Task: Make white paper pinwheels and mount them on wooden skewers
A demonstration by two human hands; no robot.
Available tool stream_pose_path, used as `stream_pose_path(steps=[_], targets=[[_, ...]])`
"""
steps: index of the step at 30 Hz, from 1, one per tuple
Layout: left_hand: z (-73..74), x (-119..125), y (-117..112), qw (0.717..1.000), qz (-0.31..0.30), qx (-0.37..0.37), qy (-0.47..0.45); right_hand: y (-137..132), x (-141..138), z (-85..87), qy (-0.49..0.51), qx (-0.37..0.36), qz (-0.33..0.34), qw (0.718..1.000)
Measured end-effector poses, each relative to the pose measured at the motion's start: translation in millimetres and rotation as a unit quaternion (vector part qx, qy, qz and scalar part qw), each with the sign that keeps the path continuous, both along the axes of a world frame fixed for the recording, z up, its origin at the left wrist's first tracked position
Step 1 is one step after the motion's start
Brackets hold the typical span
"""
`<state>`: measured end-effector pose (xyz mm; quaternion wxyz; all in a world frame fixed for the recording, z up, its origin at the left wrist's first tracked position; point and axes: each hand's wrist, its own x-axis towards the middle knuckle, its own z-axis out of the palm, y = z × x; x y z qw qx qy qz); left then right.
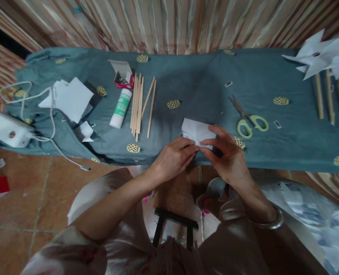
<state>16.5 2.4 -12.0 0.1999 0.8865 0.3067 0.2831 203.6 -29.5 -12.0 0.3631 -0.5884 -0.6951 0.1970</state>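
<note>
A small white sheet of paper [198,128] with crease lines lies at the table's near edge, between both my hands. My left hand [176,156] is closed, its thumb and fingers pinching the paper's near left part. My right hand [225,152] grips the near right corner between thumb and index finger, another finger resting on the paper's right side. The two sets of fingertips almost meet at the near edge. Right of the paper, green-handled scissors [248,118] lie with their blades slightly apart and pointing away from me.
Left of the paper lie several wooden sticks [138,105], a glue stick [120,109] and an open red box of metal pins [124,79]. Farther left are white paper squares [75,99] and a white power strip [7,130] with cables. White paper pinwheels [326,53] sit far right.
</note>
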Motion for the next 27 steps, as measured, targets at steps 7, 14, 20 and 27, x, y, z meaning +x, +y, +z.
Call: stream_pose_path(steps=[7,14,20,27], targets=[[1.3,0.1,0.0,1.0,0.001,-0.015,0.011,-0.9,-0.8,1.0,0.005,-0.004,0.005,1.0],[2.3,-0.4,0.1,0.999,0.002,-0.025,0.027,-1.1,-1.5,1.1,0.0,0.0,0.008,1.0],[2.4,0.1,-0.3,0.999,0.004,-0.015,0.031,-2.1,-2.5,1.8,-0.008,-0.003,0.013,1.0],[2.9,-0.1,-0.3,0.999,0.001,-0.018,0.032,-2.7,-1.8,0.1,-0.033,0.011,0.042,0.998]])
